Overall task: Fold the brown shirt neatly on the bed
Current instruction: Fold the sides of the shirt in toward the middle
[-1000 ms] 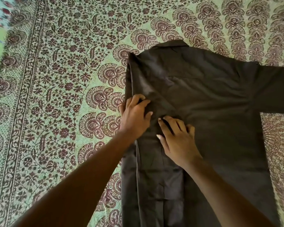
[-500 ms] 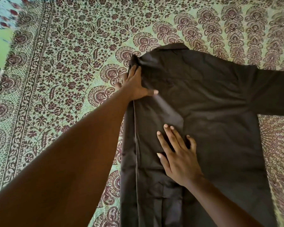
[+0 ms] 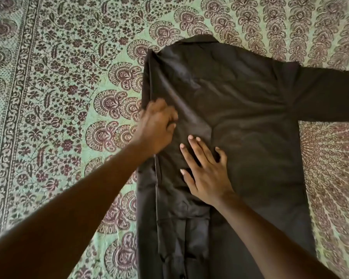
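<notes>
The brown shirt [image 3: 240,109] lies back-up on the bed, collar at the far end. Its left side and left sleeve are folded in over the back, and the right sleeve stretches out flat to the right. My left hand [image 3: 156,125] rests on the folded left edge at mid-height; it is motion-blurred, with fingers loosely bent on the cloth. My right hand [image 3: 205,170] lies flat with fingers spread, pressing the folded sleeve against the shirt's back.
A green bedspread with a dark red floral and paisley print [image 3: 69,97] covers the bed all round the shirt. Its bordered edge [image 3: 10,117] runs along the left side.
My left hand slid up to the shirt's shoulder, then came back down the folded edge to mid-height. My right hand stayed pressing on the folded sleeve, shifting only slightly.
</notes>
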`<action>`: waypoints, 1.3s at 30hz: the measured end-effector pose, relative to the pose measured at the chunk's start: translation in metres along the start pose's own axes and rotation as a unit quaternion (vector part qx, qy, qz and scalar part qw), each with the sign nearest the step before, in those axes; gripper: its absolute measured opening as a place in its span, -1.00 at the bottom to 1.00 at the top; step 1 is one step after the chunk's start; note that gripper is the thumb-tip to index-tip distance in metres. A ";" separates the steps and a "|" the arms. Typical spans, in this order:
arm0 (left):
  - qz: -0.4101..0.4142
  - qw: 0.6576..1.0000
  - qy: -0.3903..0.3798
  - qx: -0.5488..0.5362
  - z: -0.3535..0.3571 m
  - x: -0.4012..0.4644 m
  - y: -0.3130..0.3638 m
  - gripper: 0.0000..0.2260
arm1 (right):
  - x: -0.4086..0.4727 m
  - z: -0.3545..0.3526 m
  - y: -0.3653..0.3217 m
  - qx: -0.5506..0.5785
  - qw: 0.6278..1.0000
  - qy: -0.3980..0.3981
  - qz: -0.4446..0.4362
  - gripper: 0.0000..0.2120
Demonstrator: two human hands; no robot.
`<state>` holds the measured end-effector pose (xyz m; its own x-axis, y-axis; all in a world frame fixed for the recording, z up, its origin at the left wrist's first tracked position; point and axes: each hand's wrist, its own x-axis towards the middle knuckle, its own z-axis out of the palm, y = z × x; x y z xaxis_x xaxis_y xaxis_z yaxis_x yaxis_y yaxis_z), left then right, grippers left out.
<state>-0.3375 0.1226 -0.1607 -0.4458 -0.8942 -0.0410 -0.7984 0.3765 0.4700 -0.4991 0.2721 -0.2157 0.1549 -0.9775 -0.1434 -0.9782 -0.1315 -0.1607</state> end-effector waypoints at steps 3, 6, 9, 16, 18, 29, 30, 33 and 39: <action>0.042 0.992 -0.112 0.043 0.010 -0.075 0.006 -0.71 | -0.002 0.001 -0.002 -0.013 1.000 0.017 -0.008 -0.40; 0.044 0.969 -0.216 0.110 0.015 -0.124 0.005 -0.10 | -0.013 0.006 -0.011 0.012 0.996 0.036 -0.079 -0.54; 0.069 0.937 -0.281 0.195 0.019 -0.146 -0.001 0.23 | -0.042 0.011 -0.020 0.085 0.992 -0.013 -0.092 -0.51; 0.030 0.926 -0.305 0.222 0.013 -0.144 0.016 0.37 | -0.136 0.007 -0.020 -0.061 0.977 -0.042 -0.199 -0.34; 0.003 0.916 -0.307 0.259 0.010 -0.150 0.032 0.31 | -0.126 0.002 -0.017 -0.041 0.983 -0.012 -0.178 -0.40; -0.063 0.935 -0.285 0.201 0.043 -0.213 0.037 0.50 | -0.086 0.013 -0.020 -0.055 0.993 -0.061 -0.084 -0.20; -0.063 0.935 -0.285 0.200 0.042 -0.212 0.036 0.51 | -0.099 0.012 -0.019 -0.057 0.990 -0.070 -0.111 -0.18; -0.068 0.932 -0.296 0.198 0.041 -0.211 0.037 0.54 | -0.137 0.011 -0.011 -0.080 0.973 -0.102 -0.193 -0.13; -0.054 0.942 -0.232 0.234 0.037 -0.231 0.047 0.38 | -0.136 -0.007 -0.007 -0.036 0.976 -0.039 -0.212 -0.21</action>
<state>-0.2868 0.3557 -0.1616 -0.3932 -0.7723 -0.4990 -0.8922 0.4515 0.0042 -0.5146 0.4051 -0.1883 0.5550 -0.8177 -0.1524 -0.8307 -0.5351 -0.1538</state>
